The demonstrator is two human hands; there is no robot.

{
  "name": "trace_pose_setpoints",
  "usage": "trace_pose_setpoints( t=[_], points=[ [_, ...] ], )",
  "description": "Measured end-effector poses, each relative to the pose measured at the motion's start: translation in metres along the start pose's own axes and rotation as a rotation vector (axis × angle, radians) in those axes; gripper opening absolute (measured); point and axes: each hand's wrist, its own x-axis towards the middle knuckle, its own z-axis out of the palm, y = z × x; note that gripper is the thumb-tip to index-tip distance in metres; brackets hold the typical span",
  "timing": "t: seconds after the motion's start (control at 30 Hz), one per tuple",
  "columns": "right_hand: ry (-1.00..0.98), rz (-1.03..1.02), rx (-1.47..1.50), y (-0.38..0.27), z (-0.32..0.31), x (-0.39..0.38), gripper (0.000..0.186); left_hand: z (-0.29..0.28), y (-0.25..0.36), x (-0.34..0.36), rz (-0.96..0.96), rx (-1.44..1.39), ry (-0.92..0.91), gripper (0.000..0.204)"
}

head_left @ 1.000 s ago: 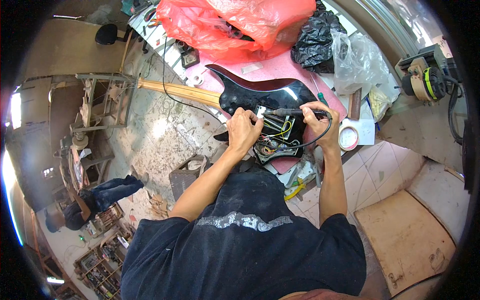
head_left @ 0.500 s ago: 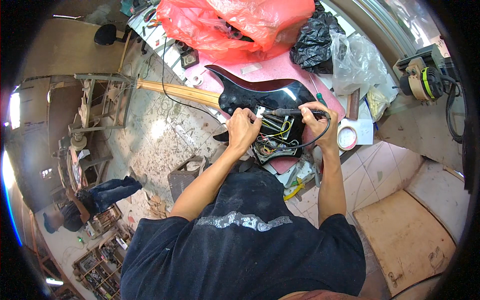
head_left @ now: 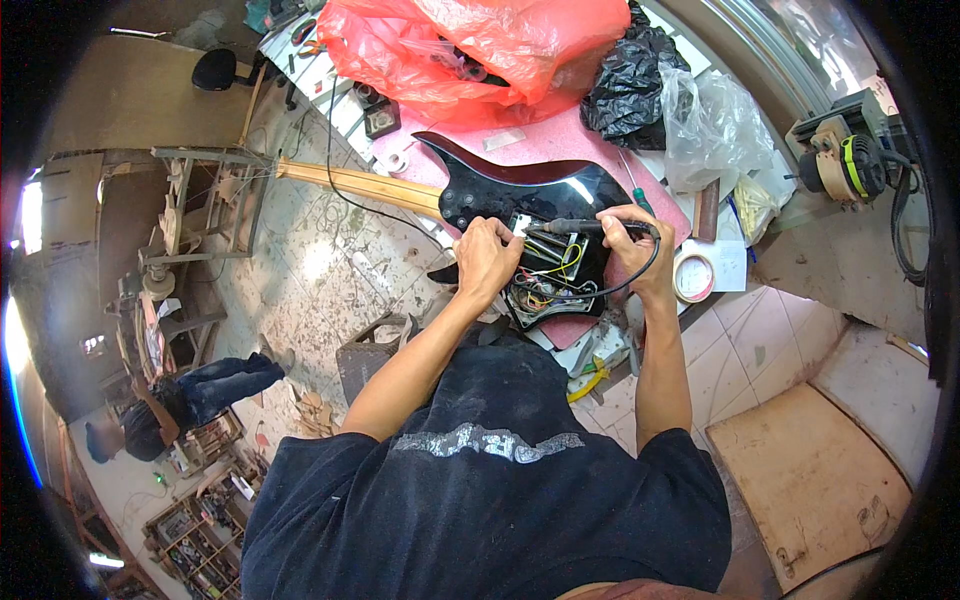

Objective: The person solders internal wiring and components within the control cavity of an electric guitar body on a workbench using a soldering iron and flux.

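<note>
A glossy black electric guitar [head_left: 500, 180] lies back side up, its pale wooden neck [head_left: 360, 187] reaching left. Colored wires [head_left: 540, 293] show in the open cavities on its back. My right hand [head_left: 640, 250] is closed round a black soldering iron [head_left: 575, 226], held almost level with its tip pointing left. The iron's black cord [head_left: 625, 285] loops down across the wiring. At the left end of the cavity, my left hand [head_left: 486, 260] has its fingers pinched together close to the iron's tip. Whatever those fingers hold is hidden.
Behind the guitar sit a red plastic bag [head_left: 470, 60], a black bag [head_left: 630, 85] and a clear bag [head_left: 715, 130]. A screwdriver [head_left: 638, 190] and a tape roll [head_left: 693, 276] lie to the right. Pliers [head_left: 590, 383] are near my body. Another person [head_left: 190, 400] is far left.
</note>
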Motion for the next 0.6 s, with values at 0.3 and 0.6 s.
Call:
trace_pose_setpoints(
  t=[0.3,0.6],
  points=[
    [-0.001,-0.028,-0.002,0.0025,-0.0004,0.0,0.022,0.0015,-0.0023,-0.0001,0.016,0.017,0.016,0.028],
    [0.01,-0.078,-0.037,0.0027,0.0018,0.0009,0.016,0.0017,-0.003,-0.0008,0.028,0.017,0.019,0.029]
  ],
)
